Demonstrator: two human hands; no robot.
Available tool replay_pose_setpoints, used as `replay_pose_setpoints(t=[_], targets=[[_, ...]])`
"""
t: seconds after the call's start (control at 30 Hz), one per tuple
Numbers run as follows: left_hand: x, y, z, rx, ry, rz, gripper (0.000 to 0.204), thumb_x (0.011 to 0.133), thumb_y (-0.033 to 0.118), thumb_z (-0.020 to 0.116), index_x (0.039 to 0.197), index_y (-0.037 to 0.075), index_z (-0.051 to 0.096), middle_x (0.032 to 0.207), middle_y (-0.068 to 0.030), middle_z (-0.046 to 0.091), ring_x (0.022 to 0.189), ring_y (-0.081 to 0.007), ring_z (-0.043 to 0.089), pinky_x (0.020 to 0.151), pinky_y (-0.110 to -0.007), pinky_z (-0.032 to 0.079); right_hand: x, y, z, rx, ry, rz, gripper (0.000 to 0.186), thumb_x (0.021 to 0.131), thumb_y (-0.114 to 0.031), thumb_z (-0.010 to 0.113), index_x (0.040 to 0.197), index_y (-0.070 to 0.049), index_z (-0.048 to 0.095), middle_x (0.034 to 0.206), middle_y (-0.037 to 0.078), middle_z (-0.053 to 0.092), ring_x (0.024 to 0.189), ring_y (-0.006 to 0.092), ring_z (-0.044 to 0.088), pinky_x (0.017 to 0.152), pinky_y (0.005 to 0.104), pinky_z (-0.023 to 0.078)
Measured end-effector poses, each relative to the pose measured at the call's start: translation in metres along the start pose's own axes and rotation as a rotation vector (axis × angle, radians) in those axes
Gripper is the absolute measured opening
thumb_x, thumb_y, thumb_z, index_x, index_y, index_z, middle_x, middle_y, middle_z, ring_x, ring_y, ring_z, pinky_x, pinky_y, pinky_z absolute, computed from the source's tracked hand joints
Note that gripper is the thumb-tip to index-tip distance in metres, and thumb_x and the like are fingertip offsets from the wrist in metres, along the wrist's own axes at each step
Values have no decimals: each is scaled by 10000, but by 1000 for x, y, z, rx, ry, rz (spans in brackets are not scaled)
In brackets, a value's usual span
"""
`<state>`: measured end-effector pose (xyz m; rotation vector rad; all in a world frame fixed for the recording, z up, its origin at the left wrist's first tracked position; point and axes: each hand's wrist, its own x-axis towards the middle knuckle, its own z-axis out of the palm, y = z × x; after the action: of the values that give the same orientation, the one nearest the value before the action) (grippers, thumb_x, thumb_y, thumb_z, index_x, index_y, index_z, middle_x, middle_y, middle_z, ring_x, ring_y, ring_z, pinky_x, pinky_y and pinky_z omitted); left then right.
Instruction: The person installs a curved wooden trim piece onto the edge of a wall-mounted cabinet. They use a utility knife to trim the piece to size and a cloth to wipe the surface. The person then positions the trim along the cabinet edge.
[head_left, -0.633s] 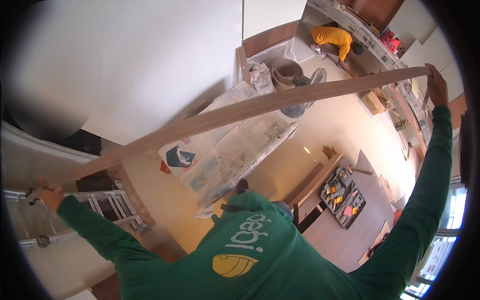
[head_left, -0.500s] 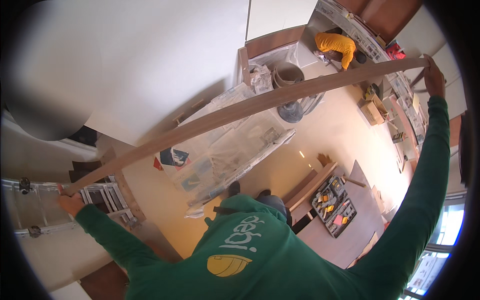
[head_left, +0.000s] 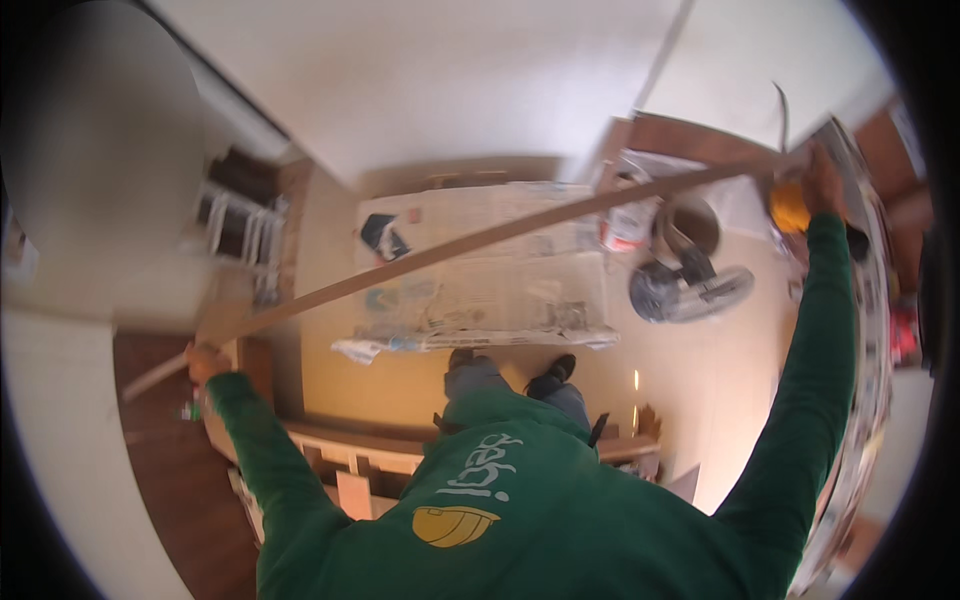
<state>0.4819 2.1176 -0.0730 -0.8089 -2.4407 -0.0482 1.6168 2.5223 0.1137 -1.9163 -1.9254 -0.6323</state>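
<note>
A long, narrow brown wooden strip [head_left: 480,238] stretches across the view at a slant, its right part farther away than its left. My left hand [head_left: 207,362] is closed around it near the left end, and a short piece sticks out beyond my fist. With my arm stretched far out, my right hand [head_left: 824,182] grips the other end; motion blur softens those fingers. Beneath the strip lies a low surface covered with newspaper and plastic sheet [head_left: 470,300]. Both my arms are in green sleeves.
A grey pedestal fan [head_left: 657,290] stands beside a round bucket [head_left: 690,228] on the right. A person in orange [head_left: 789,207] is mostly hidden behind my right hand. At left is a ladder [head_left: 232,230]. A wooden frame [head_left: 365,440] lies near my legs; a white wall [head_left: 450,80] rises ahead.
My view has swung to the right-hand side less and the room appears rotated. My left hand sits farther in from the strip's end, which now sticks out. Both hands still hold the strip.
</note>
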Motion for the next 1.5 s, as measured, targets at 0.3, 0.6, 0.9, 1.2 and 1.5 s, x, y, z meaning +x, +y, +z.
replay_pose_setpoints(t=[0.3, 0.6, 0.9, 1.2, 1.5], targets=[[-29, 32, -58, -1678, -52, -1000, 178, 951, 238, 684, 957, 76, 609, 815, -28, 584, 660, -108, 548, 506, -223, 454, -52, -93, 255, 210, -184, -130, 411, 985, -171, 439, 1383, -148, 540, 1110, 272, 678, 1041, 475, 642, 864, 553, 512], [-11, 62, -60, -1385, 11, -1044, 198, 973, 234, 629, 1052, 53, 611, 863, -45, 619, 696, -168, 610, 539, -309, 537, -107, -254, 323, 228, -588, -87, 187, 983, -149, 456, 1089, -38, 562, 1047, 301, 659, 1003, 498, 621, 825, 594, 469], [-8, 56, 182, -1038, -34, -1130, 256, 921, 250, 689, 1037, 22, 686, 981, -158, 713, 856, -266, 692, 691, -398, 555, -193, -337, 362, -15, -921, 58, 766, 800, -171, 663, 1490, -24, 365, 1332, 302, 562, 1212, 481, 555, 1048, 501, 449], [-76, 43, 358, -569, -262, -1099, 241, 846, 258, 705, 983, 69, 763, 945, -220, 737, 916, -377, 710, 858, -457, 551, -296, -580, 306, 317, -994, -559, 820, 830, -154, 655, 1549, -27, 282, 1571, 309, 299, 1380, 471, 410, 1137, 496, 365], [-135, 107, 292, -486, -1194, -969, 744, 958, 535, 528, 1496, 37, 397, 1502, -212, 470, 1438, -345, 386, 1184, -499, 280, -344, -687, 299, 347, -1254, -663, 732, 811, -181, 657, 1454, 59, 403, 1468, 351, 426, 1378, 490, 403, 1142, 495, 368]])
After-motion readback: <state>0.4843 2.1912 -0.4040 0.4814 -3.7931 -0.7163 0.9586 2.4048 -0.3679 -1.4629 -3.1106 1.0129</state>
